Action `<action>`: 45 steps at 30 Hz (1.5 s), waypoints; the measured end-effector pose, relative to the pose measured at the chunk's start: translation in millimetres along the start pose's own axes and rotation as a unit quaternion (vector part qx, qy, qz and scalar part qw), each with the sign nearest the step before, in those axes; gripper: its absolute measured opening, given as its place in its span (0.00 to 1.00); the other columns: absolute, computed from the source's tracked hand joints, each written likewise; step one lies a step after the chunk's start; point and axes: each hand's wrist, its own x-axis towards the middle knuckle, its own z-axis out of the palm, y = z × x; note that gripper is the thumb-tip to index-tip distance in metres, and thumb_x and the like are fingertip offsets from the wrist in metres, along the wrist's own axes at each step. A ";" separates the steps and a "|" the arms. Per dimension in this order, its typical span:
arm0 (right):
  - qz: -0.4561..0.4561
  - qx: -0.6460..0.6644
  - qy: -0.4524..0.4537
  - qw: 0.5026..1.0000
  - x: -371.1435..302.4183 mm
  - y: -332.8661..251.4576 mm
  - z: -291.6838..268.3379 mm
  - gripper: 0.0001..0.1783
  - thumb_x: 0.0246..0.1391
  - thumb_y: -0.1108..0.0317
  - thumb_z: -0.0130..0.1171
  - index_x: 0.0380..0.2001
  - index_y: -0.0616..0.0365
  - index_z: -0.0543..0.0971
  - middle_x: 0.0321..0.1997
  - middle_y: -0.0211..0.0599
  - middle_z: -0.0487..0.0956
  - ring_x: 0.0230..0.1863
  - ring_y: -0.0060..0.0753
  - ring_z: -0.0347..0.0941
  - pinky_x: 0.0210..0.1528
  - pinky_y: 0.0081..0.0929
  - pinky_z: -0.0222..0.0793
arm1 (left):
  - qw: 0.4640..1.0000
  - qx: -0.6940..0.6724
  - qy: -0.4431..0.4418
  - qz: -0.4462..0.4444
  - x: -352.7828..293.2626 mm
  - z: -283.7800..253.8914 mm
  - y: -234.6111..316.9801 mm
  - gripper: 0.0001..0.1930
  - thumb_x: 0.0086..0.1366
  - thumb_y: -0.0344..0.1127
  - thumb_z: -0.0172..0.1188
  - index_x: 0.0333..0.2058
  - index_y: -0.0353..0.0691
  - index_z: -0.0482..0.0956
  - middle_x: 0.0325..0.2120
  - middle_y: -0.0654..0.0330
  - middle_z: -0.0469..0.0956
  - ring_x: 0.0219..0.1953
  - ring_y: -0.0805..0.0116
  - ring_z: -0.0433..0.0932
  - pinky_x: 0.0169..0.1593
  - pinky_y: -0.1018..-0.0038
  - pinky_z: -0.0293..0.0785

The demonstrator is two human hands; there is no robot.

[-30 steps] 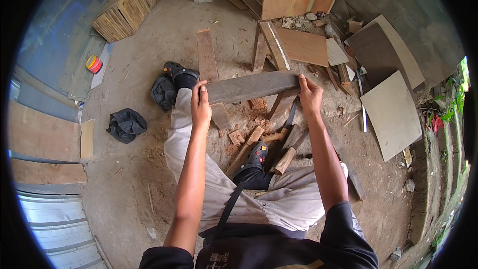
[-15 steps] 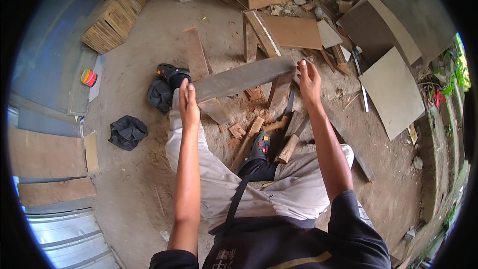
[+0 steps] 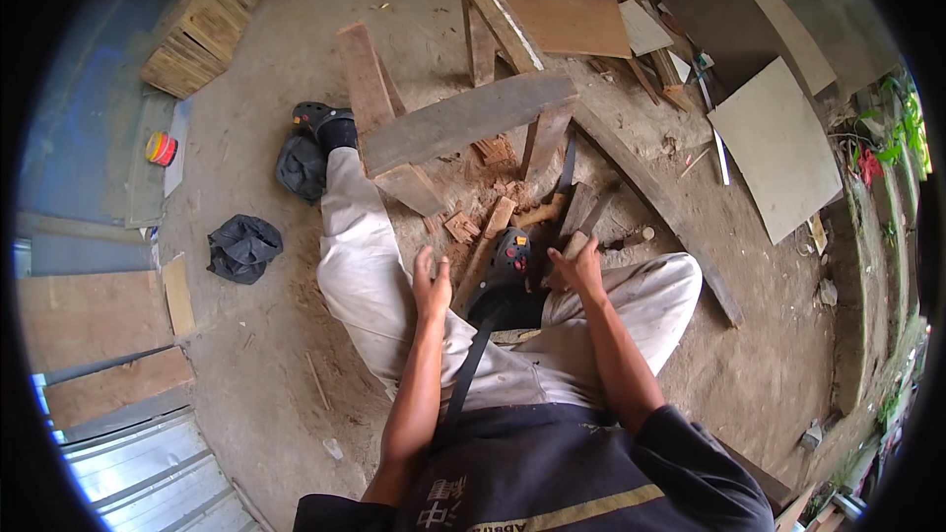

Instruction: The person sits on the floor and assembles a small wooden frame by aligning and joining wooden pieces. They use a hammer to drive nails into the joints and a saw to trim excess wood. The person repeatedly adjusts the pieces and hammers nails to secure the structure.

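Note:
A low wooden stool or bench with a grey plank top (image 3: pixel 468 120) stands on splayed legs in front of me. My left hand (image 3: pixel 432 284) hangs over my thigh with its fingers apart, holding nothing. Down beside my shoe, my right hand (image 3: pixel 581 268) is closed around a short, pale wooden block (image 3: pixel 569 248), partly hidden by the fingers. Dark wood pieces (image 3: pixel 583 205) lie against it. A narrow wood strip (image 3: pixel 486 248) and reddish wood chips (image 3: pixel 461 228) are on the ground between the bench and my shoe.
A long dark plank (image 3: pixel 658 212) slants along the ground at the right. Behind the bench stands another wooden frame (image 3: pixel 505 25). Flat boards (image 3: pixel 774 153) lean at the right. A wooden crate (image 3: pixel 205 25), a red and yellow container (image 3: pixel 161 148) and black cloth (image 3: pixel 244 248) lie leftward.
Both hands have left the ends of the bench top and drawn back toward me. My right hand has come down onto the short wooden block. The view has tipped lower.

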 end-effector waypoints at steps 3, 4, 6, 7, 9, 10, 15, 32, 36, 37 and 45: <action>0.006 -0.023 -0.017 1.000 21.6 2.7 0.6 0.61 0.50 0.52 0.73 0.74 0.65 0.46 0.61 0.76 0.69 0.60 0.74 0.72 0.63 0.49 0.71 | 0.992 -0.002 -0.068 0.106 3.7 6.5 0.6 0.24 0.72 0.37 0.61 0.63 0.36 0.70 0.63 0.47 0.73 0.67 0.52 0.70 0.70 0.58 0.64; 0.013 -0.044 -0.017 0.999 25.4 2.7 0.4 0.61 0.50 0.52 0.73 0.74 0.65 0.46 0.62 0.76 0.68 0.60 0.75 0.71 0.63 0.49 0.70 | 0.982 0.004 -0.072 0.175 3.8 5.0 3.1 0.24 0.72 0.37 0.61 0.62 0.36 0.71 0.61 0.47 0.74 0.67 0.52 0.70 0.70 0.58 0.65; 0.020 -0.065 0.008 0.998 28.6 -1.3 0.1 0.56 0.50 0.53 0.72 0.72 0.64 0.52 0.62 0.70 0.68 0.61 0.72 0.70 0.63 0.53 0.69 | 0.981 0.016 -0.080 0.176 -2.5 -2.0 9.1 0.21 0.73 0.38 0.60 0.61 0.36 0.73 0.59 0.50 0.77 0.64 0.56 0.74 0.64 0.58 0.71; 0.012 -0.089 0.026 0.996 26.5 -5.3 0.6 0.54 0.50 0.53 0.71 0.72 0.63 0.53 0.62 0.68 0.68 0.62 0.71 0.70 0.63 0.54 0.69 | 0.984 -0.017 -0.076 0.158 -13.1 -5.8 10.0 0.21 0.74 0.39 0.60 0.60 0.36 0.73 0.58 0.50 0.78 0.63 0.57 0.75 0.63 0.59 0.72; -0.060 -0.086 0.075 0.992 20.9 -19.2 1.7 0.49 0.51 0.53 0.69 0.70 0.60 0.58 0.61 0.62 0.69 0.62 0.67 0.69 0.62 0.58 0.68 | 0.992 -0.021 -0.063 0.111 -36.9 -18.0 12.1 0.20 0.74 0.39 0.60 0.60 0.38 0.74 0.57 0.52 0.80 0.60 0.62 0.78 0.58 0.64 0.76; -0.145 -0.031 0.097 0.984 20.4 -29.0 0.0 0.47 0.52 0.54 0.68 0.69 0.60 0.59 0.59 0.62 0.70 0.61 0.69 0.69 0.61 0.57 0.69 | 0.991 -0.032 -0.066 0.114 -46.4 -25.9 14.6 0.18 0.74 0.38 0.60 0.59 0.39 0.74 0.55 0.53 0.81 0.59 0.63 0.79 0.57 0.66 0.76; -0.366 0.108 0.098 0.919 5.7 -91.2 -6.5 0.29 0.58 0.65 0.66 0.59 0.65 0.71 0.57 0.64 0.72 0.58 0.67 0.70 0.61 0.51 0.69 | 0.974 -0.150 -0.049 0.164 -73.8 -64.9 53.1 0.18 0.75 0.36 0.59 0.58 0.35 0.74 0.53 0.54 0.81 0.58 0.66 0.78 0.59 0.71 0.74; -0.228 0.207 -0.162 0.937 -56.0 -129.4 21.6 0.16 0.67 0.68 0.61 0.52 0.68 0.77 0.45 0.42 0.81 0.41 0.26 0.79 0.41 0.26 0.76 | 0.953 -0.284 0.110 -0.006 -6.5 -88.0 29.0 0.18 0.73 0.45 0.61 0.52 0.37 0.79 0.44 0.57 0.85 0.49 0.67 0.82 0.52 0.69 0.76; -0.273 0.406 -0.243 0.838 -76.2 -208.2 70.6 0.16 0.69 0.69 0.58 0.52 0.71 0.76 0.44 0.38 0.81 0.44 0.24 0.76 0.47 0.24 0.74 | 0.960 -0.158 0.230 -0.003 65.1 -59.0 -30.7 0.21 0.67 0.42 0.65 0.52 0.35 0.77 0.45 0.52 0.83 0.48 0.58 0.82 0.52 0.63 0.77; -0.282 0.395 -0.262 0.834 -84.4 -219.7 79.3 0.16 0.69 0.68 0.58 0.52 0.70 0.76 0.43 0.37 0.80 0.43 0.23 0.75 0.46 0.23 0.73 | 0.964 -0.087 0.251 -0.013 82.5 -58.7 -41.7 0.21 0.66 0.40 0.66 0.53 0.35 0.76 0.45 0.50 0.83 0.48 0.56 0.82 0.53 0.61 0.78; -0.237 0.242 -0.344 0.876 -99.7 -162.9 70.3 0.17 0.70 0.63 0.59 0.50 0.68 0.76 0.40 0.33 0.80 0.40 0.21 0.75 0.46 0.22 0.73 | 0.932 0.286 0.220 -0.023 242.6 -127.8 -41.3 0.37 0.62 0.38 0.66 0.68 0.40 0.60 0.70 0.48 0.58 0.72 0.48 0.58 0.70 0.43 0.58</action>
